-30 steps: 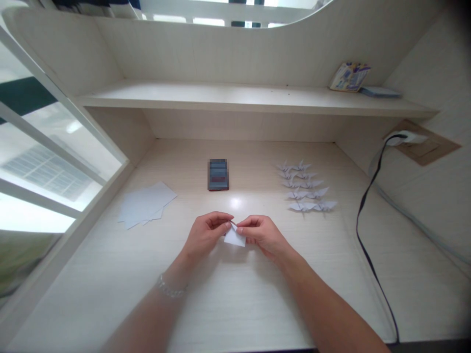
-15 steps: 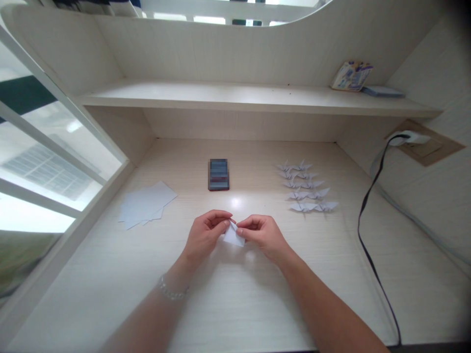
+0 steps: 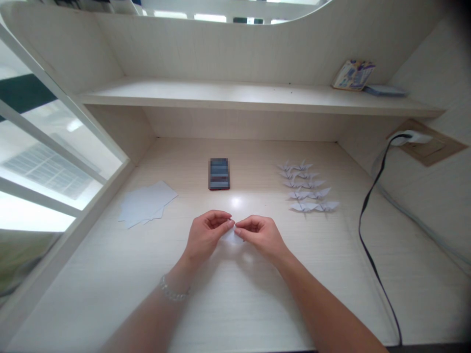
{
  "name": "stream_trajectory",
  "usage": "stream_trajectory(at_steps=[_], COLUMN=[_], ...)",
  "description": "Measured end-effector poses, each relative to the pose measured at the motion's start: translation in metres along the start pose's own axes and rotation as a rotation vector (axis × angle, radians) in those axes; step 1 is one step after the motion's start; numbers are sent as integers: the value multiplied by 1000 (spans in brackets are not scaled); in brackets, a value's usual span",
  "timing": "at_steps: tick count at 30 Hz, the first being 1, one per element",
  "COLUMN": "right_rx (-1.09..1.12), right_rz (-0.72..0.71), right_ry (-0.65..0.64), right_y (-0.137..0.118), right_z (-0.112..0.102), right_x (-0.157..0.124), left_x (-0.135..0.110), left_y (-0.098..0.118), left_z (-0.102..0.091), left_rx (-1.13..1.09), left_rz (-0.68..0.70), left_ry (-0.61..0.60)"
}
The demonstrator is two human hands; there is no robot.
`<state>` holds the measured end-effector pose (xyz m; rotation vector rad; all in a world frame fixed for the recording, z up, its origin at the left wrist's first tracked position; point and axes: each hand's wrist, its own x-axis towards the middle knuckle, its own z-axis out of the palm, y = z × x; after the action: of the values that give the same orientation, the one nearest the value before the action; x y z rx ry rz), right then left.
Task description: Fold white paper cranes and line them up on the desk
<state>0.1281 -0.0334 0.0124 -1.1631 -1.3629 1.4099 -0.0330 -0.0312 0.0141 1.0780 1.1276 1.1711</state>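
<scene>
Both of my hands meet over the middle of the pale desk [image 3: 235, 294]. My left hand [image 3: 205, 236] and my right hand [image 3: 259, 234] each pinch a small folded piece of white paper [image 3: 231, 237] between fingertips and thumb. The paper is mostly hidden between the fingers and sits just above the desk top. A bracelet circles my left wrist. To the right, several folded paper cranes [image 3: 307, 187] lie in rows. A loose stack of white paper sheets [image 3: 146, 204] lies to the left.
A dark phone [image 3: 219, 173] lies flat behind my hands. A black cable [image 3: 370, 211] runs from a wall socket [image 3: 412, 138] down the desk's right side. A shelf [image 3: 243, 98] above holds a small packet [image 3: 353, 74]. A window frame borders the left.
My fingers have drawn closer together over the folded paper, so less of it shows now. The hands stay in the same spot.
</scene>
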Motion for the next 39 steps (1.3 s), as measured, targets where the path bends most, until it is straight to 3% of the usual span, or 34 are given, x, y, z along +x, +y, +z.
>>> stream_trajectory(at_steps=[10, 24, 39], right_rx=[38, 282, 391], right_rz=[9, 96, 210], right_ry=[5, 42, 53], right_y=[1, 9, 12], right_z=[4, 9, 12], right_x=[0, 4, 4], left_x=[-2, 0, 0], left_y=[1, -1, -6], left_z=[-1, -1, 1], left_rx=[-10, 25, 11], left_rz=[-2, -49, -124], left_ry=[-13, -36, 39])
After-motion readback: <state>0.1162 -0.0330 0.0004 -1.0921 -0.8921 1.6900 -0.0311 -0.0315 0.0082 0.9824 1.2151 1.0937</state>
